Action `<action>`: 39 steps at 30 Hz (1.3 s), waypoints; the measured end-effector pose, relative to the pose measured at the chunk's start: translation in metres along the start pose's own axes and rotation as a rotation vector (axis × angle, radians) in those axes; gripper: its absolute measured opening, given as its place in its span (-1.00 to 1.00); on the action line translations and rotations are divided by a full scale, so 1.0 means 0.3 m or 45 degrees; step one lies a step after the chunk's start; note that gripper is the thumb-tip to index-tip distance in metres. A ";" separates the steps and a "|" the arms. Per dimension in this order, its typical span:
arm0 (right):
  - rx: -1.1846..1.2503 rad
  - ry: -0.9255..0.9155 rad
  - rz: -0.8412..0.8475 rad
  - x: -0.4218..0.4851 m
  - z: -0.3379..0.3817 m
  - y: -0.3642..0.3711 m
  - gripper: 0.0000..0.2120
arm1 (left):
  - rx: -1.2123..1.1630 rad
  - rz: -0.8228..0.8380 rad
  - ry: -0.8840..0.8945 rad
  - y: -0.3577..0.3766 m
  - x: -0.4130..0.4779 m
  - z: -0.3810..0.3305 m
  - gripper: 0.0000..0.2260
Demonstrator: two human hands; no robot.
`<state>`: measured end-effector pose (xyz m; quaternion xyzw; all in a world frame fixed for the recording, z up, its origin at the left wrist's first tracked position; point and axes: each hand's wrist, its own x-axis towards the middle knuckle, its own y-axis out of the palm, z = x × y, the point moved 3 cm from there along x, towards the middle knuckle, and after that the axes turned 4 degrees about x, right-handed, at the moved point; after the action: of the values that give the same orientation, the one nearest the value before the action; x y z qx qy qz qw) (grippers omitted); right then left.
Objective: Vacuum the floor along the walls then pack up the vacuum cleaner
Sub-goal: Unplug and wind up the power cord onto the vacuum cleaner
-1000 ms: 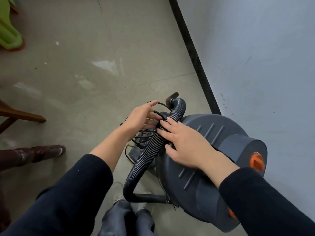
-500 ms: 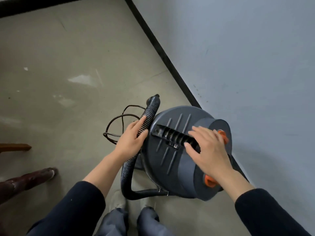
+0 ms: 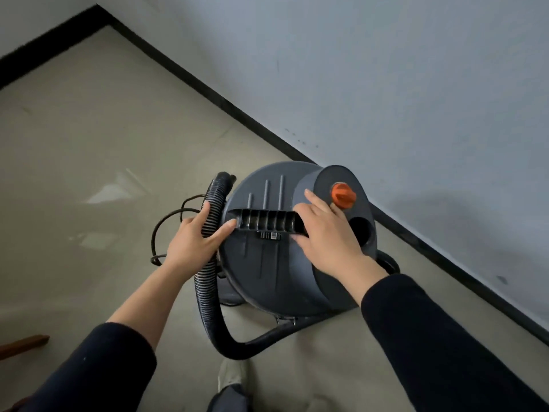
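Note:
The grey drum vacuum cleaner stands on the floor close to the wall, with an orange knob on top. Its black ribbed hose loops from the front of the base up along the left side. My left hand grips the hose, with the fingers on its left and the thumb against the end of the handle recess. With its fingers straight, my right hand lies flat on the lid at the right end of the recess, beside the knob. The black power cord hangs in loops behind my left hand.
A pale wall with a black skirting board runs diagonally behind the vacuum and meets a second wall at the far left corner. A wooden piece juts in at the lower left. My shoe is just below the hose.
The vacuum now stands nearer the wall and I see it more from above. My right hand has slid along the lid towards the orange knob. My left hand still grips the hose.

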<state>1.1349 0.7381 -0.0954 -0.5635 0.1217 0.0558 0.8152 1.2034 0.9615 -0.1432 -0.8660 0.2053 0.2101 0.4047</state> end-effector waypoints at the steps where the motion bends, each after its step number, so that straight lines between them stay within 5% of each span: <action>1: -0.005 0.015 -0.001 -0.017 -0.013 -0.001 -0.75 | 0.025 0.011 0.014 0.010 -0.004 -0.013 -0.27; 9: 0.069 0.165 -0.053 -0.273 -0.200 -0.002 -0.72 | 0.083 0.159 0.111 0.217 -0.084 -0.122 -0.06; 15: 0.156 0.300 -0.109 -0.537 -0.393 -0.003 -0.69 | 0.244 0.277 0.237 0.441 -0.192 -0.289 -0.18; 29: 0.320 0.590 -0.225 -1.247 -0.989 -0.016 -0.65 | 0.473 0.584 0.461 1.169 -0.560 -0.656 -0.07; 34: 0.320 0.620 -0.260 -1.515 -1.194 -0.011 -0.77 | 0.559 0.636 0.540 1.425 -0.739 -0.773 -0.26; 39: 0.144 0.687 -0.257 -1.754 -1.384 0.003 -0.56 | 0.534 0.676 0.554 1.669 -0.904 -0.878 -0.54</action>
<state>0.5712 0.3757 -0.0981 -0.5208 0.2804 -0.1843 0.7850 0.7678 0.5100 -0.1533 -0.7056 0.5414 0.0726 0.4514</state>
